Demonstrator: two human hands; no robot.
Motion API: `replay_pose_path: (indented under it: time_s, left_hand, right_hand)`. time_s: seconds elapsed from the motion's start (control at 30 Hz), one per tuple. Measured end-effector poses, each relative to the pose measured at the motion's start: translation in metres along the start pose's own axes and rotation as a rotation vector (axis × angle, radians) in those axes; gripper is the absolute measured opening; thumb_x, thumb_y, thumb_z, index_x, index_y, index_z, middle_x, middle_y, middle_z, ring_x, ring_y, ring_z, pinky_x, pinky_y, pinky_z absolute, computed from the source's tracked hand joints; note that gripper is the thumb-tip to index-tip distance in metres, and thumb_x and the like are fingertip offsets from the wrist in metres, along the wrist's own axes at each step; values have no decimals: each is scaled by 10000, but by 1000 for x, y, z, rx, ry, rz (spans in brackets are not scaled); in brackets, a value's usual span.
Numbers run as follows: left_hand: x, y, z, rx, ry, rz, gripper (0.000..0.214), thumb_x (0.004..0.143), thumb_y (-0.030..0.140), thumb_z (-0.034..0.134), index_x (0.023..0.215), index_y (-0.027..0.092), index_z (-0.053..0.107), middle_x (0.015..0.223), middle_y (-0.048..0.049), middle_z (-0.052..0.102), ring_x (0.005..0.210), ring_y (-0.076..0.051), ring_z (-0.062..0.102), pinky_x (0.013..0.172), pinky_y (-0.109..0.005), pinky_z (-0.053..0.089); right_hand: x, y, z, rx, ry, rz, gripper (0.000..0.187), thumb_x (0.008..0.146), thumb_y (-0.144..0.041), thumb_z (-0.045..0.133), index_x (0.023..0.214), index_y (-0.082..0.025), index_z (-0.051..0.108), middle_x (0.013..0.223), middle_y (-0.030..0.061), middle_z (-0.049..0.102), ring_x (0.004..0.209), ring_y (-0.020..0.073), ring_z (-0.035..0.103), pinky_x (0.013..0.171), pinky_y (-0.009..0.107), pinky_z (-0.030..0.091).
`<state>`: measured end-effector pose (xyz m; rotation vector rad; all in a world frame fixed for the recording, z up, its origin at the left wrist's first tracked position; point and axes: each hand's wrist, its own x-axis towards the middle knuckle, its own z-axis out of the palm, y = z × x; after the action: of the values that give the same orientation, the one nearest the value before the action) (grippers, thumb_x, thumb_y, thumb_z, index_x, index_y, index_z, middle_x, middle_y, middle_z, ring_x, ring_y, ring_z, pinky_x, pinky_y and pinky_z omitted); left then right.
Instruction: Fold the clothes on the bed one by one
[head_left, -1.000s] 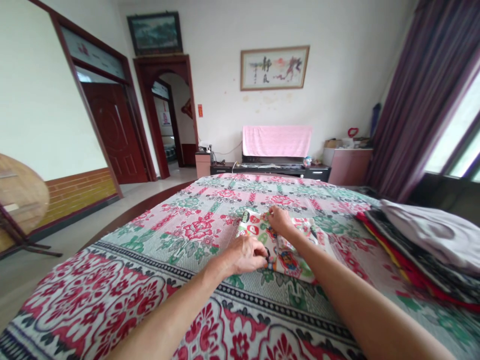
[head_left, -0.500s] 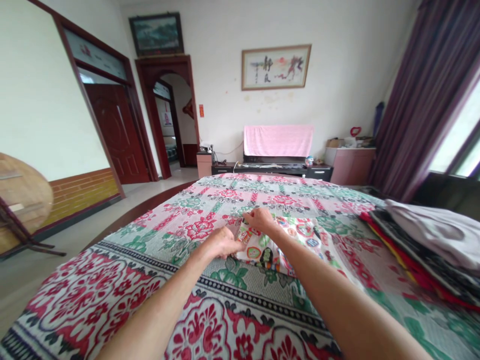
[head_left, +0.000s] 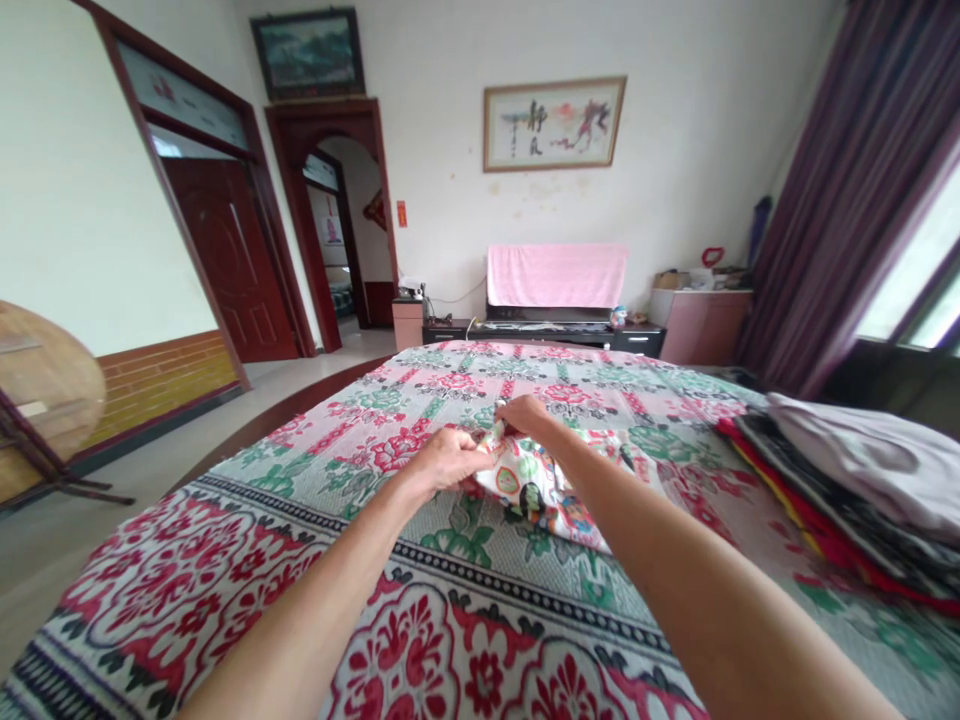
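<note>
A small white cloth printed with bright cartoon patches (head_left: 551,485) lies folded in the middle of the bed (head_left: 225,560), which is covered with a red, green and pink flowered spread. My left hand (head_left: 444,461) pinches the cloth's near left edge and lifts it slightly. My right hand (head_left: 526,416) is closed on the far left corner of the same cloth. Both forearms reach in from the bottom of the view.
A stack of folded clothes (head_left: 847,480), grey on top of dark and red pieces, sits at the bed's right edge. Beyond the bed stand a low dark cabinet with a pink towel (head_left: 556,275) over it and a pink cupboard (head_left: 694,325). A folded round wooden table (head_left: 41,385) leans at the left.
Both hands moved from the middle of the cloth to its left edge and took hold there. That edge now rises off the bedspread.
</note>
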<state>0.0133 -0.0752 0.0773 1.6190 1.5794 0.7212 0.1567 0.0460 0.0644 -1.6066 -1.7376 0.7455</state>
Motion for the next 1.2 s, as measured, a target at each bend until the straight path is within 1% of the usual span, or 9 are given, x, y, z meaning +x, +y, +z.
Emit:
replay_pose_path:
  time_s: [0.13,0.3,0.37,0.53,0.67,0.8,0.9,1.03,1.2]
  left_hand:
    - [-13,24,10,-155,48,225,141,640,268,618,712,147,601,608,20,586,514,-74,488,479,-182,352]
    - [-12,53,40,-136,34,390,154,658,268,621,718,128,640,641,3,609,541,-71,487,522,-192,377]
    - [-10,62,56,-115,4,423,181,672,293,615,738,130,657,638,-6,622,541,-81,508,525,-201,390]
    - [-10,76,102,-22,-60,456,230,715,341,578,734,137,682,590,-13,624,510,-92,524,505,-208,383]
    - [-13,76,133,98,-38,464,218,715,311,560,679,140,689,553,0,596,508,-94,498,488,-206,341]
    - [-19,80,150,231,-10,512,188,696,250,543,632,145,685,519,20,541,516,-93,453,495,-210,308]
    - [-22,86,155,302,-11,548,197,702,244,528,650,155,697,524,18,544,530,-103,463,503,-218,302]
    - [-22,89,165,337,-3,542,206,701,246,534,726,168,723,568,6,594,565,-120,521,531,-226,328]
    - [-27,79,174,420,-62,641,178,721,256,558,748,169,710,679,-22,643,641,-146,562,603,-243,399]
  right_hand:
    - [-15,6,-44,210,-15,48,191,833,-186,552,652,-130,571,480,-21,537,434,61,528,495,157,485]
    - [-32,35,-95,502,13,80,179,818,-199,602,657,-147,542,490,-48,509,400,30,451,446,132,442]
    - [-38,55,-108,590,20,97,177,805,-221,623,661,-153,545,490,-47,507,407,35,454,432,133,429]
    - [-51,107,-120,578,71,97,171,785,-282,629,677,-166,566,509,-35,546,454,65,516,454,154,445]
    - [-53,141,-122,447,179,124,73,752,-235,616,758,-162,625,503,-42,569,428,74,510,413,162,405]
    - [-50,160,-126,254,276,131,225,702,-234,645,914,-162,667,605,-25,657,510,97,577,449,163,422]
    - [-50,164,-132,151,295,113,302,700,-269,638,981,-165,679,659,-13,687,578,112,611,502,170,442]
    - [-54,164,-139,-19,327,130,317,693,-309,637,982,-194,699,707,-2,705,688,142,641,606,199,467]
    - [-63,162,-141,-218,347,116,393,694,-256,634,1082,-201,662,939,32,718,920,191,646,820,238,456]
